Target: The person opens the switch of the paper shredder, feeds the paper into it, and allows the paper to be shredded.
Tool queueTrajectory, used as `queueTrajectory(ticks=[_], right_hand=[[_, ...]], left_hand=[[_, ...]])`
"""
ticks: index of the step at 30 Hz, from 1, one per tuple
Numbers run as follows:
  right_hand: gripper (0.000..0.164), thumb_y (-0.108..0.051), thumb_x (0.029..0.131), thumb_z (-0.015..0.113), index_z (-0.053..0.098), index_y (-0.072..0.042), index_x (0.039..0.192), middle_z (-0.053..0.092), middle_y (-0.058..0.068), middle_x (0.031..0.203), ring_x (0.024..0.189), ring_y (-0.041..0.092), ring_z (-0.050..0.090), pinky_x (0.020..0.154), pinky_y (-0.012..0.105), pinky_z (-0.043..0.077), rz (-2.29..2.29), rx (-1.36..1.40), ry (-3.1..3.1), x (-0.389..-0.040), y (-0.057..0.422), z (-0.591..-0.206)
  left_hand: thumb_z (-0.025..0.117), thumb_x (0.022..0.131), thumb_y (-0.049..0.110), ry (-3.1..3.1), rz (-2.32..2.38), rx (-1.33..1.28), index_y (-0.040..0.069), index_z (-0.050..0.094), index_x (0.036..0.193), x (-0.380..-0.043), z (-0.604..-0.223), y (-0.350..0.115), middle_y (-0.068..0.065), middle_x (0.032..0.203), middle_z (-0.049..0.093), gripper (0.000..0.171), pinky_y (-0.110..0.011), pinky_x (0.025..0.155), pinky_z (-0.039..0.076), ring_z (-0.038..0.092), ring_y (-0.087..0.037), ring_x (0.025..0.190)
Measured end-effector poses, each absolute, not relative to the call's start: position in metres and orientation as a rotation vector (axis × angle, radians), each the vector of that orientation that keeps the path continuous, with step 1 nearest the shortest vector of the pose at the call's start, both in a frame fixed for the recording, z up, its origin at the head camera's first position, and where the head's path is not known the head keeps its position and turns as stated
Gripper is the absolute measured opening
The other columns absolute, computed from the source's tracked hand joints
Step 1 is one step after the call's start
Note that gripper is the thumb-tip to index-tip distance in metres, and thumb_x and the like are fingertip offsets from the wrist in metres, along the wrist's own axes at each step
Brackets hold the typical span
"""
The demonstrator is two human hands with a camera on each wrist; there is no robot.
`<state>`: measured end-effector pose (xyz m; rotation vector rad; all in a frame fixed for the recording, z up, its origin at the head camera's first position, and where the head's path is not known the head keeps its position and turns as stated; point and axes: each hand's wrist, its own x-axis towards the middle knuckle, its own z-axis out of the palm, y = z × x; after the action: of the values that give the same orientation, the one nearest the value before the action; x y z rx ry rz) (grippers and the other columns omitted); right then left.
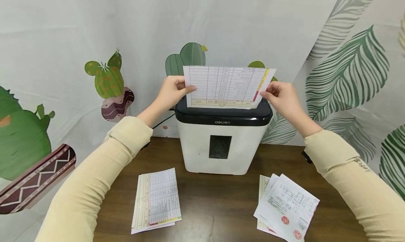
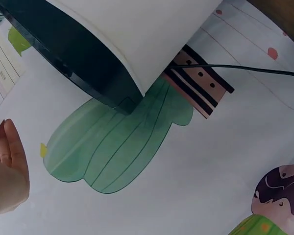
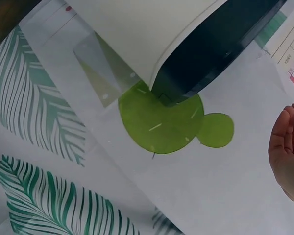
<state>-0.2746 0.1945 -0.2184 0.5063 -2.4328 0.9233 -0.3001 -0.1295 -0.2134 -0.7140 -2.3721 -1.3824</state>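
Observation:
A printed sheet of paper [image 1: 226, 85] with a table on it stands upright over the black top of a white paper shredder [image 1: 196, 147]. My left hand [image 1: 174, 91] pinches its left edge between thumb and fingers. At the opposite edge, by the yellow and red strip, my right hand [image 1: 281, 96] pinches it too. The sheet's lower edge overlaps the shredder's top in the head view. Both wrist views catch part of a hand and a corner of the paper [image 2: 2, 73], beside the shredder's dark lid [image 3: 210, 54].
On the brown table [image 1: 218, 207], a small stack of printed sheets [image 1: 158, 201] lies at the left. Several papers with red stamps [image 1: 286, 207] lie fanned at the right. A black cord [image 2: 245, 68] runs from behind the shredder. Behind hangs a patterned curtain [image 1: 142, 34].

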Motion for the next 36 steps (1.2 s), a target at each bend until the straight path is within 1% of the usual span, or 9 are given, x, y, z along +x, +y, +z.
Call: queueTrajectory(ticks=[7,9,12,14,16,18,24,31,36], right_hand=[[0.014,-0.006,0.089,0.064,0.065,0.008,0.090,0.067,0.026,0.087,0.060,-0.014,0.042,0.057,0.006,0.034,0.851,0.482,-2.385,-0.286,0.193,-0.223],[0.014,-0.005,0.088,0.064,0.065,0.009,0.091,0.066,0.026,0.086,0.062,-0.014,0.042,0.059,0.005,0.034,0.850,0.485,-2.371,-0.290,0.193,-0.225],[0.016,-0.005,0.089,0.062,0.065,0.009,0.096,0.066,0.026,0.088,0.068,0.000,0.054,0.061,0.003,0.034,0.845,0.490,-2.373,-0.294,0.193,-0.228],[0.018,-0.006,0.090,0.061,0.064,0.009,0.100,0.066,0.026,0.090,0.073,0.015,0.060,0.062,0.004,0.034,0.840,0.484,-2.387,-0.297,0.193,-0.230],[0.019,-0.006,0.091,0.060,0.064,0.010,0.101,0.066,0.027,0.091,0.078,0.029,0.061,0.062,0.005,0.034,0.827,0.477,-2.391,-0.299,0.193,-0.233],[0.018,-0.005,0.091,0.060,0.064,0.009,0.101,0.066,0.027,0.091,0.080,0.033,0.062,0.062,0.006,0.034,0.817,0.467,-2.390,-0.301,0.194,-0.235],[0.015,-0.005,0.091,0.060,0.063,0.010,0.096,0.066,0.028,0.090,0.078,0.033,0.061,0.063,0.011,0.035,0.829,0.491,-2.409,-0.306,0.190,-0.241],[0.013,-0.003,0.090,0.060,0.063,0.009,0.092,0.066,0.026,0.086,0.070,0.022,0.054,0.060,0.012,0.034,0.847,0.466,-2.424,-0.309,0.187,-0.246],[0.013,-0.003,0.091,0.059,0.062,0.009,0.088,0.066,0.027,0.086,0.071,0.026,0.056,0.063,0.023,0.039,0.820,0.449,-2.449,-0.311,0.186,-0.247]], left_hand=[[0.060,0.091,0.007,-2.367,-1.406,-0.680,-0.001,0.063,0.117,-0.315,-0.218,-0.122,-0.018,0.115,0.067,0.028,-0.036,0.090,0.052,0.066,-0.027,0.103],[0.060,0.092,0.008,-2.359,-1.415,-0.657,-0.001,0.063,0.117,-0.318,-0.220,-0.120,-0.018,0.114,0.067,0.027,-0.037,0.091,0.051,0.066,-0.028,0.103],[0.060,0.092,0.009,-2.348,-1.422,-0.619,0.000,0.064,0.115,-0.321,-0.224,-0.118,-0.019,0.111,0.068,0.026,-0.036,0.091,0.050,0.066,-0.027,0.101],[0.060,0.091,0.010,-2.354,-1.390,-0.596,0.001,0.066,0.114,-0.323,-0.227,-0.116,-0.018,0.109,0.069,0.025,-0.036,0.090,0.050,0.066,-0.027,0.099],[0.061,0.091,0.011,-2.357,-1.366,-0.591,0.001,0.066,0.113,-0.325,-0.230,-0.115,-0.018,0.108,0.069,0.025,-0.035,0.088,0.050,0.066,-0.027,0.098],[0.061,0.091,0.011,-2.355,-1.353,-0.592,0.000,0.066,0.112,-0.326,-0.232,-0.114,-0.019,0.108,0.069,0.025,-0.036,0.087,0.051,0.066,-0.028,0.098],[0.062,0.090,0.009,-2.338,-1.333,-0.551,-0.003,0.067,0.109,-0.328,-0.236,-0.116,-0.021,0.104,0.069,0.023,-0.034,0.083,0.051,0.067,-0.030,0.095],[0.062,0.091,0.014,-2.386,-1.269,-0.513,-0.001,0.068,0.107,-0.329,-0.241,-0.118,-0.020,0.099,0.070,0.023,-0.030,0.079,0.049,0.065,-0.027,0.090],[0.064,0.090,0.015,-2.377,-1.255,-0.508,-0.001,0.069,0.104,-0.331,-0.246,-0.118,-0.020,0.094,0.071,0.021,-0.024,0.070,0.044,0.064,-0.024,0.082]])
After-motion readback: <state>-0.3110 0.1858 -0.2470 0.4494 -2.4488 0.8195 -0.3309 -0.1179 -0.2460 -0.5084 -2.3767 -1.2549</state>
